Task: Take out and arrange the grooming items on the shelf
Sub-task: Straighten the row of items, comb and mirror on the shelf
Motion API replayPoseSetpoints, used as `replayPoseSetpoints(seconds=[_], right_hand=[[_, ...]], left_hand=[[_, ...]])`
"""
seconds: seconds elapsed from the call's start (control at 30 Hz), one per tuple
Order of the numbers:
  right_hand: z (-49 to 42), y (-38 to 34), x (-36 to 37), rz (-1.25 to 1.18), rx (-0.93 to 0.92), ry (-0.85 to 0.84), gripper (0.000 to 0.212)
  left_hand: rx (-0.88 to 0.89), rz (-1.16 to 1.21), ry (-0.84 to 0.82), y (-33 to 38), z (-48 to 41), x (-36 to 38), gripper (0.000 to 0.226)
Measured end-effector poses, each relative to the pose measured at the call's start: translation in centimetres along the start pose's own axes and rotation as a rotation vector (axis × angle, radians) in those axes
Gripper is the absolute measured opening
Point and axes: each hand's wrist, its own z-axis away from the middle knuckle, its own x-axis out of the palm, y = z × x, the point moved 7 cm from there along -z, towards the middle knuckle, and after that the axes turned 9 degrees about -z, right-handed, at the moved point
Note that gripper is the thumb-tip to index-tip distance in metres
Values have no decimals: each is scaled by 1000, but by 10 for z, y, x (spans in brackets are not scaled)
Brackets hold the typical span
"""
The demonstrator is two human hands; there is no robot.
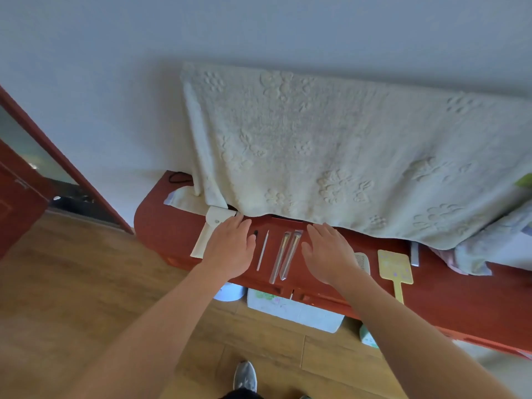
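On the red wooden shelf (169,234) lie grooming items in a row. A thin white stick (262,250) and two brushes in clear sleeves (285,256) rest between my hands. My left hand (229,249) hovers flat and open over the shelf, partly covering a white pouch (211,231) and a small black-tipped item (255,233). Held flat just right of the brushes, my right hand (328,253) is open with fingers apart. Further right lie a white comb (363,260), partly hidden by my right wrist, a yellow hand mirror (395,269) and a grey comb (414,254).
A large pale embossed towel (331,145) hangs down over the back of the shelf. A black cord (178,177) lies at the shelf's far left end. Under the shelf stand a white box (293,311) and a pale round container (229,292). A red door frame (57,151) is at left.
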Motion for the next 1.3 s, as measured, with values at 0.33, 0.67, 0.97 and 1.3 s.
replayPoseSetpoints(seconds=[0.33, 0.67, 0.97, 1.3], right_hand=[[-33, 11, 37, -62, 176, -21, 44], [-70, 49, 103, -155, 244, -90, 47], [-85, 53, 133, -277, 253, 26, 25], [-96, 61, 149, -358, 306, 48, 18]], left_hand=[[152, 53, -83, -7, -60, 42, 42], [166, 128, -214, 28, -77, 113, 51], [78, 224, -265, 47, -84, 160, 27], [5, 252, -289, 47, -96, 179, 15]])
